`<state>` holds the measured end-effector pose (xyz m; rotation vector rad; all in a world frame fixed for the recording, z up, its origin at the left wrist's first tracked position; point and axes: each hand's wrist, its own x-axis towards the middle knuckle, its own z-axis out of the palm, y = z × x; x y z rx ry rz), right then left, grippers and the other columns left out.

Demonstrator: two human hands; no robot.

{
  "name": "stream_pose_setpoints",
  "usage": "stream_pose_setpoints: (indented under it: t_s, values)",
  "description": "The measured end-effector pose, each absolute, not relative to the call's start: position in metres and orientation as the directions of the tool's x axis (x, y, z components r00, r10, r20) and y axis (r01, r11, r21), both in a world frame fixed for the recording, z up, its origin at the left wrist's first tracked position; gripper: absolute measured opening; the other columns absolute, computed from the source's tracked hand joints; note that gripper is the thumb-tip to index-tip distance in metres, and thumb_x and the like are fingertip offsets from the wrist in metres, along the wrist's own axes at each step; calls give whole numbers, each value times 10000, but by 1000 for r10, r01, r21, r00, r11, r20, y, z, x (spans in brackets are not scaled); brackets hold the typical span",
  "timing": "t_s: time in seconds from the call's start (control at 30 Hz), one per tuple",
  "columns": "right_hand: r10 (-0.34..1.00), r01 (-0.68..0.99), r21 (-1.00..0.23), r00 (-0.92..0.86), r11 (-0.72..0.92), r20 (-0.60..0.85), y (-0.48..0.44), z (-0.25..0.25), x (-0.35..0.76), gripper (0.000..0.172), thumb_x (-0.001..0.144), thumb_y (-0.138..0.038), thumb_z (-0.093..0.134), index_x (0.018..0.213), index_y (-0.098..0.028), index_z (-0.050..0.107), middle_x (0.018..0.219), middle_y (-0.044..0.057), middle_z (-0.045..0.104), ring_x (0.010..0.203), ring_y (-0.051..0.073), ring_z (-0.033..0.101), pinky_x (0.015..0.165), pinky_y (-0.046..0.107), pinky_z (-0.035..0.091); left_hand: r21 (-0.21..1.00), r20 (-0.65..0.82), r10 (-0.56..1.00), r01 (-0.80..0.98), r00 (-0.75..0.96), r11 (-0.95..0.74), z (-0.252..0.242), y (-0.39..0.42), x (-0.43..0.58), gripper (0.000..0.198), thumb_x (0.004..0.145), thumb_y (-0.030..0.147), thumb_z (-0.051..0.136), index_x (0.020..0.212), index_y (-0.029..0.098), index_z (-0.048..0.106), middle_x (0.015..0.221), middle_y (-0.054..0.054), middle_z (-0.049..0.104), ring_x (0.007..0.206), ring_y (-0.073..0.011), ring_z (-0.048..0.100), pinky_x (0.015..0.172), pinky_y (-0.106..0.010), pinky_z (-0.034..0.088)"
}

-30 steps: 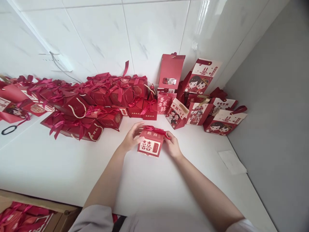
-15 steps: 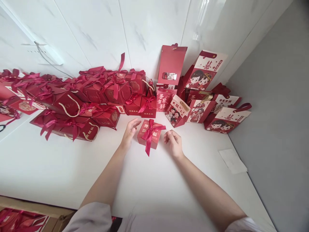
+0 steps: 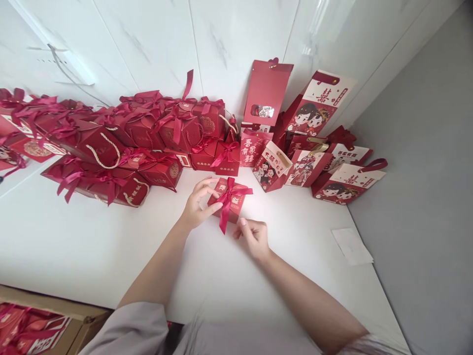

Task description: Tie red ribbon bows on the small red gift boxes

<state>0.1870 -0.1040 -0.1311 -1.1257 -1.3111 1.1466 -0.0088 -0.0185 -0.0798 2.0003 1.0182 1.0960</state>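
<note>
A small red gift box [image 3: 233,201] with a dark pink ribbon bow stands on the white table [image 3: 88,246]. My left hand [image 3: 195,204] grips its left side, thumb at the front corner and fingers round the back. My right hand [image 3: 253,236] lies just in front of the box with the fingers curled in, near the hanging ribbon tail, apart from the box. Nothing shows between its fingers.
Several red ribboned boxes [image 3: 148,143] are piled along the wall at the left and centre. Red and white gift bags [image 3: 314,148] with cartoon figures stand at the back right. A white paper slip [image 3: 351,246] lies near the right edge. A cardboard carton [image 3: 40,325] sits at the lower left.
One second ago both hands held the box tilted toward me. They set it upright with the bow on top; my left hand closed on its side again and my right drew back.
</note>
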Motion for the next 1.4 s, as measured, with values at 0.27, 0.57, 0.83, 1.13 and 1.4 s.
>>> stream_pose_setpoints:
  t_s: [0.27,0.57,0.83,1.13,1.4]
  values:
    - [925,-172,-956,-342,-237,-168,-101,-113,168,500,845,-654,647,847,-159,714,813,82,756,607,171,707,553,257,486,907,326,873,141,362,-398,-84,-15,-8,212,905,385,637,792,207,644,1434,-92,548,1451,-279,369,1231,-506,249]
    - [903,-346,-919,-429,-189,-24,-76,-93,223,309,891,-322,587,622,-176,547,689,45,718,580,166,689,529,249,480,966,242,940,26,241,-256,-88,-8,-11,393,964,501,509,742,189,595,1417,-89,557,1424,-266,398,1219,-432,272]
    - [882,-273,-931,-461,-242,-94,-63,-130,230,204,805,-254,564,694,-151,701,793,66,723,670,161,650,561,254,511,937,243,916,167,319,-307,-90,-5,-16,460,837,568,651,611,193,512,1345,-113,590,1379,-311,440,1202,-509,282]
    - [809,-299,-928,-588,-225,-7,-72,-122,228,432,922,-547,562,854,-150,719,888,115,734,819,223,678,613,298,557,964,127,867,144,483,-221,-74,-14,-18,396,818,465,716,577,181,583,1478,-93,507,1331,-345,507,1158,-520,363]
    - [789,-214,-936,-608,-278,-96,-71,-124,226,331,809,-462,778,755,-162,649,840,57,732,745,152,652,616,244,528,974,125,916,127,381,-186,-74,-11,-24,539,936,535,528,528,184,540,1373,-99,609,1167,-286,614,1153,-499,398]
